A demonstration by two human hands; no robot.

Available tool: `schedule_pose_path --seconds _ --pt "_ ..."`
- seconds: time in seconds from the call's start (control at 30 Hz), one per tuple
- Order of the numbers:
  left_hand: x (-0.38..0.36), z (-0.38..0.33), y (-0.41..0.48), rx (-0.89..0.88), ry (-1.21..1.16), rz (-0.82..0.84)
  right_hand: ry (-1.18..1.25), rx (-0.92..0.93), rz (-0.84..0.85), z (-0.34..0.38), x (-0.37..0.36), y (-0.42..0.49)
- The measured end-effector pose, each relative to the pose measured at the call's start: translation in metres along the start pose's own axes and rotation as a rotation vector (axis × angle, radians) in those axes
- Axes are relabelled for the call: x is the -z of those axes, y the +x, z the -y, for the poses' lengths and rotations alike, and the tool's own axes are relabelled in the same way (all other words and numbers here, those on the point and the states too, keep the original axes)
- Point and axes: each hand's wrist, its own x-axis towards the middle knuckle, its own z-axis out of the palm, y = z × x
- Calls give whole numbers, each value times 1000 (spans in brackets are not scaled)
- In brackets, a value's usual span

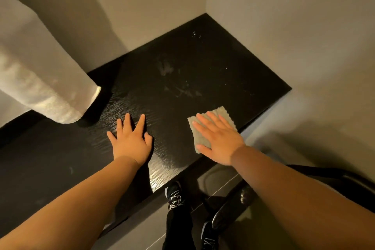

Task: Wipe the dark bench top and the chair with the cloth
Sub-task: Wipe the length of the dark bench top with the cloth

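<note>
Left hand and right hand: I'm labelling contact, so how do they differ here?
The left hand lies bare on the bench top; the right hand presses a cloth onto it. The left hand sits mid-bench, the right hand near the bench's front right edge. Both are flat, fingers straight, palms down.

You see dim, warm light, a glare streak on the dark surface, soft shadows on the wall, and wide-angle bending toward the edges.

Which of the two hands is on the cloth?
The right hand: it presses the grey cloth flat; the left hand rests on the bare bench top.
</note>
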Motion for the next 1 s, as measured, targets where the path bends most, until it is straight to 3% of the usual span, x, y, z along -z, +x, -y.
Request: schedule_pose_path --seconds 0.13,0.27,0.4,0.53,0.6,0.67,0.77,0.87,1.0 --pt "6 -21 28 -32 -82 -59 46 -247 -59 -40 13 24" --pt "-1 -43 50 -8 -104 -75 128 -472 -87 -13 17 49" --pt "-7 -44 50 12 -69 -105 182 -314 -162 31 10 61" --pt "-9 -45 52 10 -65 -121 72 -36 -44 -6 10 74" --pt "-10 -44 51 14 -62 -127 8 -120 -101 -41 11 82" --pt "-10 -44 51 9 -65 -131 4 -331 -139 -59 12 86" --pt "-10 -46 52 12 -61 -134 48 -467 -74 -42 22 94" --pt "-10 -46 52 16 -62 -146 160 -341 -83 -8 30 94" --pt "-11 -46 53 18 -64 -155 103 -120 -157 28 15 95"
